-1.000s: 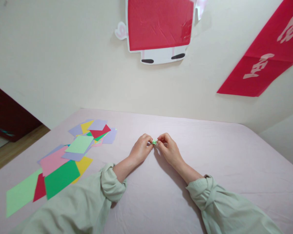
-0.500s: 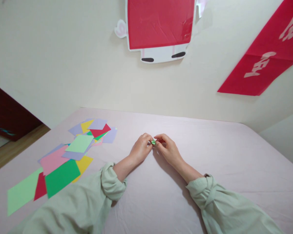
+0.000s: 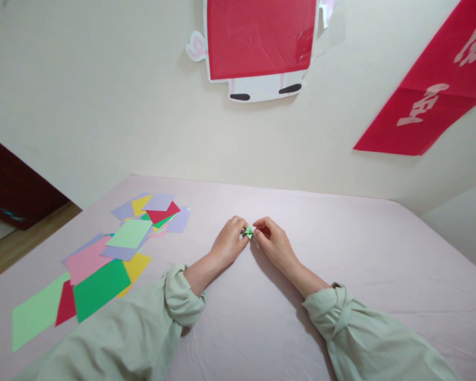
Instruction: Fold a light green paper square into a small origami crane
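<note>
A small piece of folded green paper (image 3: 248, 232) is pinched between the thumb and fingers of my left hand (image 3: 230, 238), just above or on the cloth. Part of it is hidden behind those fingertips. My right hand (image 3: 274, 241) is close by on the right, fingers curled. Its thumb and forefinger are a little apart, at the paper's right edge, and appear not to grip it.
Loose coloured paper sheets lie on the left, among them a dark green sheet (image 3: 102, 290), a pink sheet (image 3: 88, 259) and a pale green sheet (image 3: 130, 234). A pale pink cloth (image 3: 365, 264) covers the table, which meets a wall (image 3: 143, 116) at the back.
My right fingertips have drawn slightly right, away from the folded paper. The paper has turned and shows more of its green face. My left hand has barely moved.
</note>
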A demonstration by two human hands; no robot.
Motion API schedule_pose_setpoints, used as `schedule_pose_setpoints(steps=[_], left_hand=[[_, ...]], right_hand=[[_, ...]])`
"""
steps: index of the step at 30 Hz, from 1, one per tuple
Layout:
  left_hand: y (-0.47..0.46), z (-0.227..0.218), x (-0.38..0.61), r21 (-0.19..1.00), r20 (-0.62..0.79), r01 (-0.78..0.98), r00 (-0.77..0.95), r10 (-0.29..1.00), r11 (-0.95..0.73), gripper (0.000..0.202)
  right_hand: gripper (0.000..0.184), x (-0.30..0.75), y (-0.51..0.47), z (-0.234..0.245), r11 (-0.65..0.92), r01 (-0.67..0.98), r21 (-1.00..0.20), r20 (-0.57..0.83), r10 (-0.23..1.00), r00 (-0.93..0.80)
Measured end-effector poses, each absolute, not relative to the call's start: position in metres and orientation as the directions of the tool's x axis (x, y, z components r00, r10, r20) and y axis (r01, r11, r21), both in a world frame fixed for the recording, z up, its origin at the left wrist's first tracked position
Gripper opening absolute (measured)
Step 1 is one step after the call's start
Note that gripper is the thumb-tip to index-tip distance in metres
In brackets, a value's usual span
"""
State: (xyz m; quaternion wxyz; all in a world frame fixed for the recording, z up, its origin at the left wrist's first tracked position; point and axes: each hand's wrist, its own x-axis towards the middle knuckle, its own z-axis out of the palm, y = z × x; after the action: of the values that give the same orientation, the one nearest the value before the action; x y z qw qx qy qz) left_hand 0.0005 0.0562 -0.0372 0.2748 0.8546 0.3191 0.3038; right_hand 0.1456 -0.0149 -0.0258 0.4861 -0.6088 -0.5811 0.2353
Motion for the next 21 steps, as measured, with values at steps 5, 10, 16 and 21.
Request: schedule_pose_setpoints(steps=[5, 10, 16, 21], left_hand=[[0.0578, -0.04, 0.0003, 0.651, 0.35, 0.394, 0.603, 0.717, -0.649, 0.013], [0.0587, -0.0413, 0.0001, 0.658, 0.353, 0.406, 0.577, 0.736, -0.634, 0.013], [0.0585, -0.0416, -0.0001, 0.662, 0.354, 0.399, 0.579, 0.734, -0.634, 0.013], [0.058, -0.0401, -0.0003, 0.665, 0.345, 0.4, 0.585, 0.734, -0.631, 0.014]], right_hand=[[0.003, 0.1456, -0.0151, -0.0232, 0.153, 0.502, -0.851, 0.295, 0.931, 0.215], [0.004, 0.1451, -0.0153, -0.0231, 0.147, 0.51, -0.848, 0.284, 0.937, 0.202], [0.005, 0.1433, -0.0161, -0.0217, 0.161, 0.476, -0.864, 0.277, 0.943, 0.185], [0.006, 0.1434, -0.0164, -0.0226, 0.172, 0.465, -0.869, 0.287, 0.939, 0.189]])
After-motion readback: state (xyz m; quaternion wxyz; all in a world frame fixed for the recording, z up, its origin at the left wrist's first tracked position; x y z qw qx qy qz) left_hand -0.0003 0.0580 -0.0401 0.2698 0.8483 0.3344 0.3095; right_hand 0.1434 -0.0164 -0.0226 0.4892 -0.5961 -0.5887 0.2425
